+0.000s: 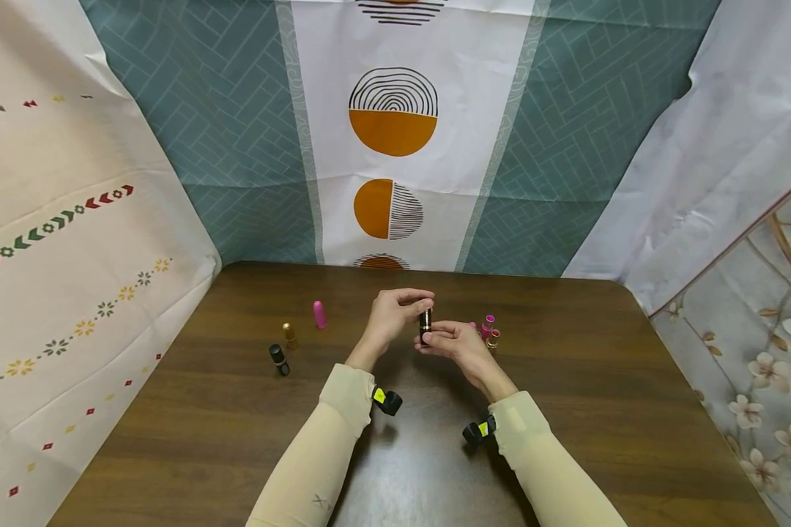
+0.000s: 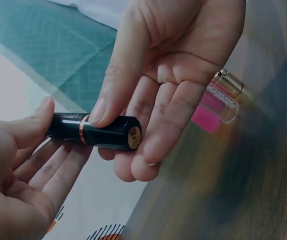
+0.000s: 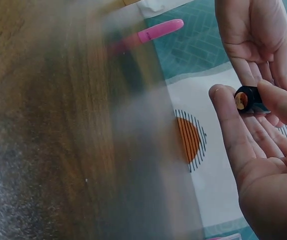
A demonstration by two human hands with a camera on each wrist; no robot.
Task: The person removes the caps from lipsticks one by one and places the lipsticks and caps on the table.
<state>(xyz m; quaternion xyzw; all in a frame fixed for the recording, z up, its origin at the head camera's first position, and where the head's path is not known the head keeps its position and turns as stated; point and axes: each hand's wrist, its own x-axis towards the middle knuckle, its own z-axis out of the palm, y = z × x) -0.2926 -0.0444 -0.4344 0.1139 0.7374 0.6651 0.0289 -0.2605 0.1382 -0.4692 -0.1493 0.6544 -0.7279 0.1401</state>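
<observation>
Both hands hold a closed black lipstick [image 1: 425,326] with a gold band, upright above the table in the head view. My left hand [image 1: 394,315] pinches its upper end between thumb and fingers. Around the lower end, my right hand [image 1: 458,344] grips with its thumb and fingertips. The left wrist view shows the lipstick [image 2: 111,131] lying across the fingers of both hands, a round label on its base. From the right wrist view, only the base end of the lipstick [image 3: 248,100] shows; the rest is hidden by fingers.
Left of the hands stand a pink cap [image 1: 319,315], a gold cap [image 1: 290,335] and a black cap-like piece [image 1: 279,359]. Just beyond the right hand are a magenta lipstick [image 1: 488,323] and a gold one [image 1: 493,339]. Patterned cloth [image 1: 395,146] hangs behind the wooden table [image 1: 600,380].
</observation>
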